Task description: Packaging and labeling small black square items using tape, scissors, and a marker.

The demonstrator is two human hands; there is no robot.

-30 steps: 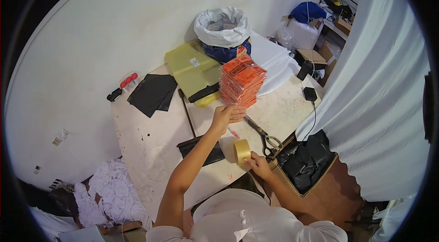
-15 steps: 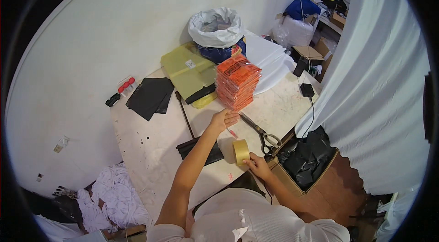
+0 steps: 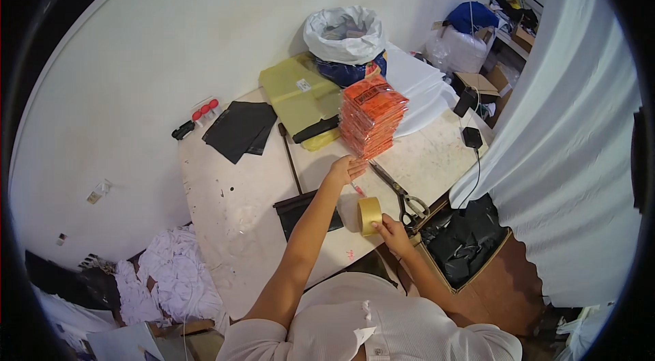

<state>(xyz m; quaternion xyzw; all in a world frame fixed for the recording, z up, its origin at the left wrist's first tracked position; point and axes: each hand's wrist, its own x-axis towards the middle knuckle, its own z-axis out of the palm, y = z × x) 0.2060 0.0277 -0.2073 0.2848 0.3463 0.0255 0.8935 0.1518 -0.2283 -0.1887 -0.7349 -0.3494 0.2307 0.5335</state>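
On the table stands a tall stack of orange packets [image 3: 372, 119] in clear plastic wrap. My left hand [image 3: 348, 168] reaches to the near lower corner of that stack, fingers stretched out and holding nothing; whether they touch it I cannot tell. In my right hand [image 3: 394, 233] is a wide roll of yellowish packing tape [image 3: 369, 215], gripped at its right side near the table's front edge. Large black-handled scissors [image 3: 402, 196] lie just beyond the roll, to the right. A small pink-and-white strip [image 3: 357, 189] rests between my hands.
Left of my left arm lies a black dustpan [image 3: 300, 214] with a long handle. Further back are black plastic bags [image 3: 239, 127], a yellow folded sheet [image 3: 286, 84] and a white-lined sack [image 3: 341, 47]. A carton of black plastic [image 3: 467, 245] stands on the floor at right.
The whole view has shifted, so the table and its things appear further right. Both hands keep nearly the same places, and the tape roll stays in my right hand.
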